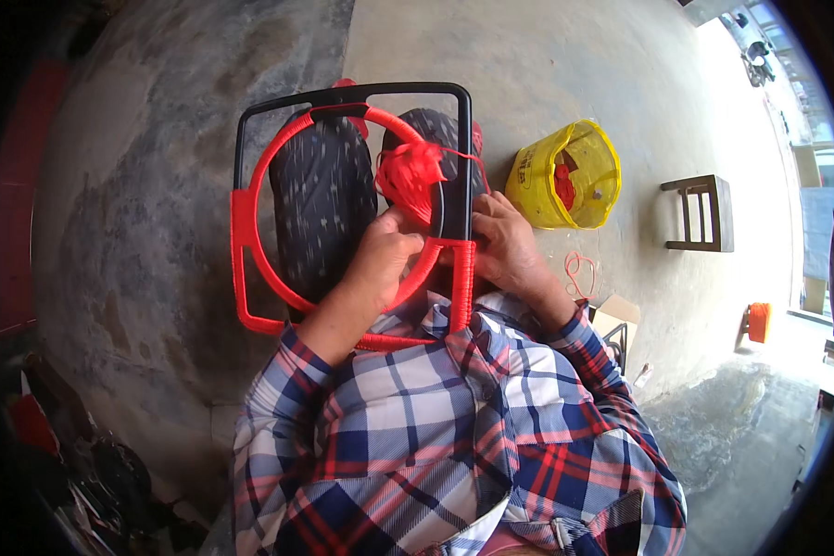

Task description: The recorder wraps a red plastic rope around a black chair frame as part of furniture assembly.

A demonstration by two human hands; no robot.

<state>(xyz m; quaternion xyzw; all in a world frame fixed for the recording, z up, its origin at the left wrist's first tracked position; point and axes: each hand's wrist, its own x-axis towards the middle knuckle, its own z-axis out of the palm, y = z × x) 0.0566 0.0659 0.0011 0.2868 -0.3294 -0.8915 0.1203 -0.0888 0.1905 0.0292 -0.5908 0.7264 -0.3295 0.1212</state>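
Note:
A black rectangular frame with a ring inside it rests over my lap. Red cord is wound tightly around its lower sides and most of the ring, while the top bar and part of the right side show bare black. A loose bundle of red cord hangs inside the ring at the right. Just below that bundle, my left hand is closed, its fingertips partly hidden. A strand loops from the bundle to my right hand, whose bent fingers pinch it beside the frame's right bar.
Dark speckled trouser legs show through the frame. On the concrete floor to the right stand a yellow bucket with red material inside and a dark wooden stool. Loose red cord, an open carton and a red-orange spool lie nearer.

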